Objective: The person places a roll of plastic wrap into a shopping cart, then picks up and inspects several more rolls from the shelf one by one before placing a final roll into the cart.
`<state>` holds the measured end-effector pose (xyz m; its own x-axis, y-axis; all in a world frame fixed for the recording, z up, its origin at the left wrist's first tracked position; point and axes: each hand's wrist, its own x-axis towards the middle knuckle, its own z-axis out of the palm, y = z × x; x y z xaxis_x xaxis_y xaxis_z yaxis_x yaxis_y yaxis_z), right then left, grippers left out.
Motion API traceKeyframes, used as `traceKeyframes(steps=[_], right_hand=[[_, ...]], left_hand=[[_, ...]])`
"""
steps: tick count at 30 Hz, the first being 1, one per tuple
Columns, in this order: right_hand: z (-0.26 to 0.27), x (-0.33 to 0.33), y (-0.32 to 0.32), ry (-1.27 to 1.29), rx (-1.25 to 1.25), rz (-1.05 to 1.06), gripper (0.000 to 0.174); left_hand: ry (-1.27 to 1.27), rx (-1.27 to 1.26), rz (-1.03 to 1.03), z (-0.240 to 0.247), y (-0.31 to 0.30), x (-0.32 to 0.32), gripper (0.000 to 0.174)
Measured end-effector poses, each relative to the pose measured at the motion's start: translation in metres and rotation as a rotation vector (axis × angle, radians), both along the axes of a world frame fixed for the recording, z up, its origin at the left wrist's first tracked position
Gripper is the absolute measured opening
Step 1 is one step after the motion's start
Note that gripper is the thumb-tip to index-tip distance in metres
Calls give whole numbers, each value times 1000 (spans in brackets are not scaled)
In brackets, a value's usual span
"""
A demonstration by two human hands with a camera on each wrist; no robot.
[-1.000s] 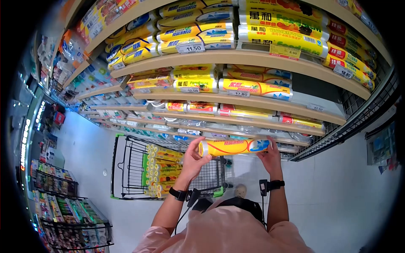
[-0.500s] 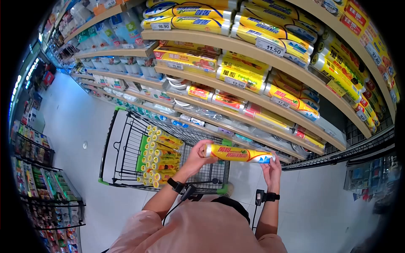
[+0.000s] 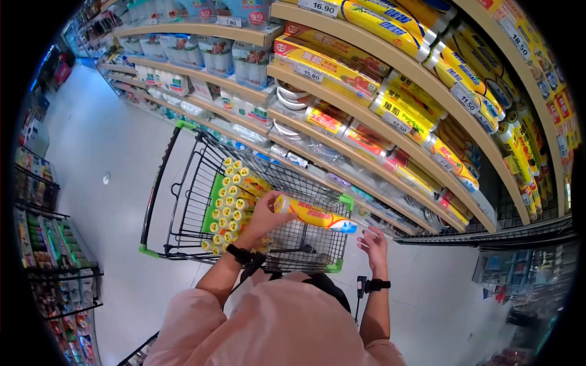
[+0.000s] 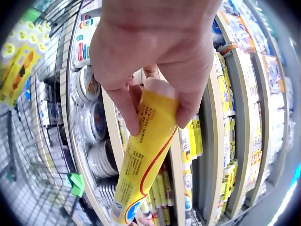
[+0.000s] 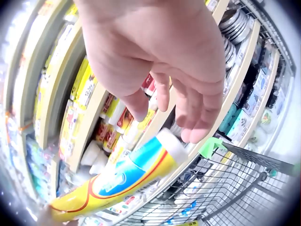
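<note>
Shop aisle, beige-edged shelves far right. My left hand grips left end of yellow plastic-wrapped cylindrical roll over black wire cart, presumably light enough one-handed; right hand, loosely open, holds nothing. Matching rolls stacked ends aligned, likely for tight packing.

Bright yellow along the roll, with red characters and thin red curves — then blue and white towards one end. Yellow again on the stacked rolls. Black for the cart's wire mesh, vivid green at its corners. Pale tan on the shelf edges — soft plain pink across the shirt.
</note>
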<state>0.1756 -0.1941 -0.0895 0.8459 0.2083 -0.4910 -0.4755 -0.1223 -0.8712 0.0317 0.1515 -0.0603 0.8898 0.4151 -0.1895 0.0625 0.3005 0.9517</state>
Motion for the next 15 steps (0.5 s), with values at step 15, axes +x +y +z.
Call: traceKeyframes(steps=[15], right_hand=[[-15, -28, 26, -4, -51, 127, 21]], left_hand=[[245, 497, 209, -122, 97, -21, 48]])
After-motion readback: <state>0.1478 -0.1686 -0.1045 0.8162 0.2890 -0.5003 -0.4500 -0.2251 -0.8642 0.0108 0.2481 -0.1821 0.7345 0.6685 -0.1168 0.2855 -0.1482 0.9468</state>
